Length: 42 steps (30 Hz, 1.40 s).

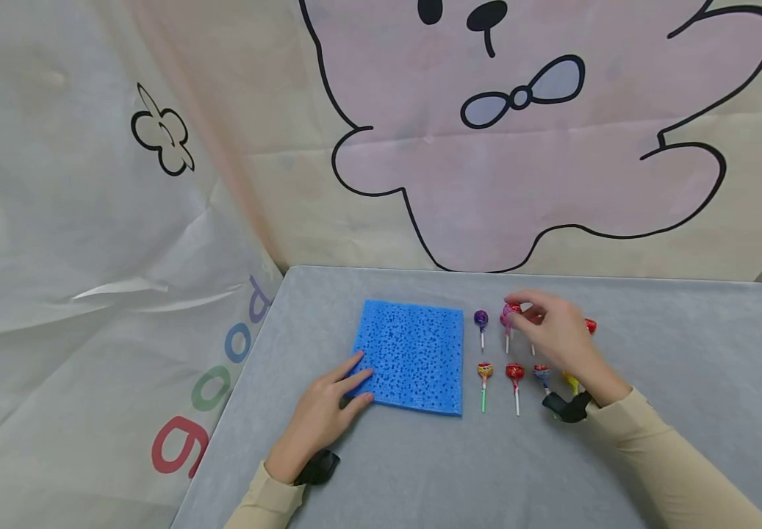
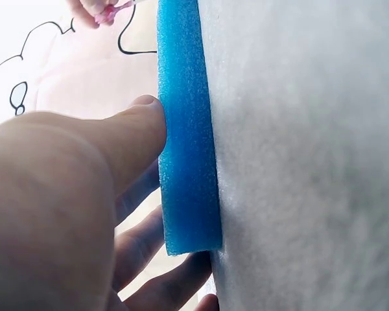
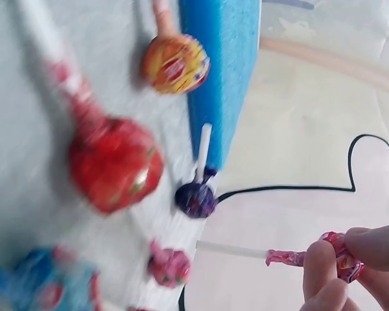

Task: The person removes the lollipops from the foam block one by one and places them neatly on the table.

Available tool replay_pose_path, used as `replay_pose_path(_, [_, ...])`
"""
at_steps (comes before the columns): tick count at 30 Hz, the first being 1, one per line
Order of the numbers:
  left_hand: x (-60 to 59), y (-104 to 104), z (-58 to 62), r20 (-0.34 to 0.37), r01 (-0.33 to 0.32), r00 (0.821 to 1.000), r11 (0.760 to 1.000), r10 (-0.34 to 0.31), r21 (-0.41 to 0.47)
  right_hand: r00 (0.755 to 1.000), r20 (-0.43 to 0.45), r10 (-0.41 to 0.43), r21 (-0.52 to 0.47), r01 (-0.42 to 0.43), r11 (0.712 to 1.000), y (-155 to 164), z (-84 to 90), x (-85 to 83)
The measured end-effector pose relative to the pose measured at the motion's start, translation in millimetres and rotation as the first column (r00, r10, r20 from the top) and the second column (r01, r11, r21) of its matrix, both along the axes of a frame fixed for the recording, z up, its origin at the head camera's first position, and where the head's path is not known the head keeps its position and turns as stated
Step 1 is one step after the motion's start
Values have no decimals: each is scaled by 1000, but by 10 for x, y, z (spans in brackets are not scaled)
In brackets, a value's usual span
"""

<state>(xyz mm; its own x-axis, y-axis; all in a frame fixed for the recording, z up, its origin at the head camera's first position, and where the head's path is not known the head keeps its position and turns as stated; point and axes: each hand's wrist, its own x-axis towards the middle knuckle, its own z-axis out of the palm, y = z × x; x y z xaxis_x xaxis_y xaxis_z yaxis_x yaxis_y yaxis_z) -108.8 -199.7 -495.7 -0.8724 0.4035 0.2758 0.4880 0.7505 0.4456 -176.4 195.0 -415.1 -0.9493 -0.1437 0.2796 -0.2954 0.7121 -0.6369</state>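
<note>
A blue foam pad (image 1: 412, 356) lies flat on the grey table (image 1: 685, 353). My left hand (image 1: 357, 378) rests on its near left corner with straight fingers; in the left wrist view the thumb (image 2: 139, 126) presses the pad's edge (image 2: 185, 129). My right hand (image 1: 519, 308) pinches the head of a red-wrapped lollipop (image 3: 340, 258), lifted off the table, its white stick (image 3: 233, 249) pointing away from the fingers. It hovers over the back row, near a pink lollipop (image 3: 170, 267) and a purple lollipop (image 1: 480, 318).
More lollipops lie right of the pad: an orange lollipop (image 1: 484, 369) with a green stick, a red lollipop (image 1: 515, 371), a blue lollipop (image 1: 542, 373), and another red one (image 1: 590, 325) behind my hand. A cartoon-printed backdrop (image 1: 519, 169) rises behind the table.
</note>
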Motion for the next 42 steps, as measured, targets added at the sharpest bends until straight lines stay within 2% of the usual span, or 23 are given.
replay_pose_path(4, [3, 4, 8, 11, -4, 1000, 1000, 4, -7, 999, -29, -15, -2, 15, 1000, 115, -30, 19])
replay_pose_path(14, [-10, 1, -29, -12, -9, 1000, 1000, 9, -8, 998, -34, -51, 27, 52, 998, 401, -72, 89])
replay_pose_path(19, [-9, -2, -26, 27, -20, 999, 1000, 20, -15, 996, -48, -71, 49, 73, 996, 527, -100, 130])
replay_pose_path(25, [-12, -8, -17, 55, -20, 998, 1000, 21, -8, 993, -16, -121, 69, 122, 990, 666, -108, 197])
replay_pose_path(35, [-16, -1, -23, 48, -18, 999, 1000, 19, -6, 983, -8, -181, 96, 181, 979, 945, -92, 297])
replay_pose_path(42, [-19, 7, -33, 2, -9, 1000, 1000, 9, -1, 976, -6, -218, 110, 217, 970, 1103, -110, 335])
